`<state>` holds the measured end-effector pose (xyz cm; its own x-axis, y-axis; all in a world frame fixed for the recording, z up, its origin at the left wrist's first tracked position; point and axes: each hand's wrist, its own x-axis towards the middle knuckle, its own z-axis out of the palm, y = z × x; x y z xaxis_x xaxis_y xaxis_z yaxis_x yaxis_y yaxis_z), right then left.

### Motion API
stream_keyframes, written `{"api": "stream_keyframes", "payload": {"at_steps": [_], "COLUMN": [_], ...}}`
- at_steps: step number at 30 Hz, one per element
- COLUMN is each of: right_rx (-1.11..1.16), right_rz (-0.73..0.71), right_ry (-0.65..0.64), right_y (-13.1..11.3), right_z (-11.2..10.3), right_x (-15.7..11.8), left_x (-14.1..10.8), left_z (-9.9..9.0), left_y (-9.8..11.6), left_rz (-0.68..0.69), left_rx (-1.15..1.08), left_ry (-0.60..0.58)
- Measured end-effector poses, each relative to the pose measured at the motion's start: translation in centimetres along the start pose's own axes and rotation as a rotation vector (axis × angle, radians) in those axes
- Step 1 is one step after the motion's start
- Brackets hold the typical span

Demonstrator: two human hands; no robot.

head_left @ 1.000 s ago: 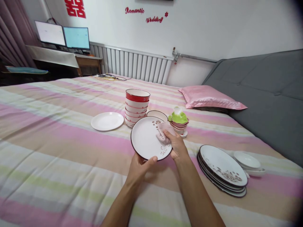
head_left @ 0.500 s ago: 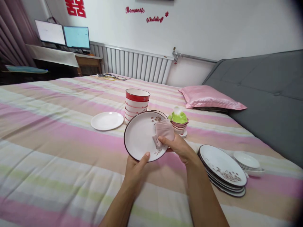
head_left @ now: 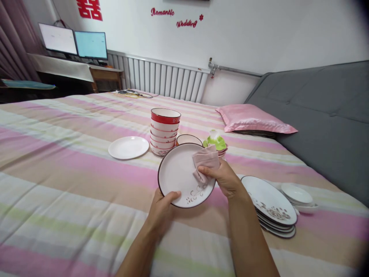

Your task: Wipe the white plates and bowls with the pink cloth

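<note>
Head view: compared with half a second ago, the brown-rimmed plate (head_left: 175, 169) sits a little lower and farther right, so the lowest of the stacked bowls (head_left: 165, 129) beyond it shows again; the pink cloth (head_left: 205, 157) now covers the upper flowers on the plate, leaving only the pattern near its lower edge in sight.

The plate is held above the bed (head_left: 86, 219), between both hands. The left hand (head_left: 161, 204) grips its lower-left rim, thumb on the face; the right hand (head_left: 227, 177) holds the cloth against the right side, thumb over it — the other fingers are mostly hidden. Being round, the plate has no long axis; its face tilts up toward the viewer.

Striped sheeting, softly creased, covers the bed. Ahead and left of the left hand lies a white oval plate (head_left: 128, 147); right of the right hand, a stack of patterned plates (head_left: 273, 200). Farther off — a pink pillow (head_left: 255, 118), a grey headboard (head_left: 319, 100) and a radiator (head_left: 161, 79).
</note>
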<state>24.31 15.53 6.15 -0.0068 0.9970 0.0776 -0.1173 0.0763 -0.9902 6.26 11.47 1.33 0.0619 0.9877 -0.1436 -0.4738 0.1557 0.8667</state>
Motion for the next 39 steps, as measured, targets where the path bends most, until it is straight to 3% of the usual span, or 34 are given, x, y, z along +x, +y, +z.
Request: {"api": "stream_keyframes", "payload": {"at_steps": [14, 19, 22, 30, 34, 39], "right_rx": [-0.114, -0.105, -0.065, 0.085, 0.244, 0.462], "right_rz": [0.104, 0.114, 0.130, 0.135, 0.153, 0.230], "right_ry": [-0.358, -0.467, -0.418, -0.143, 0.016, 0.138], "right_y": [0.8, 1.0, 1.4, 1.9, 2.1, 3.0], "right_z": [-0.1, -0.2, 0.1, 0.1, -0.2, 0.7], "right_x": [-0.1, 0.0, 0.2, 0.7, 1.2, 2.3], "left_x": [-0.1, 0.2, 0.1, -0.2, 0.3, 0.8], "left_z": [-1.5, -2.1, -2.1, -0.2, -0.5, -0.8], "left_y": [1.3, 1.4, 1.5, 1.5, 1.3, 0.4], "left_rz": [-0.070, -0.067, -0.060, 0.017, 0.092, -0.038], "left_rx": [-0.139, -0.061, -0.062, -0.202, -0.055, 0.223], "left_ry": [0.124, -0.066, -0.084, 0.028, 0.024, -0.110]}}
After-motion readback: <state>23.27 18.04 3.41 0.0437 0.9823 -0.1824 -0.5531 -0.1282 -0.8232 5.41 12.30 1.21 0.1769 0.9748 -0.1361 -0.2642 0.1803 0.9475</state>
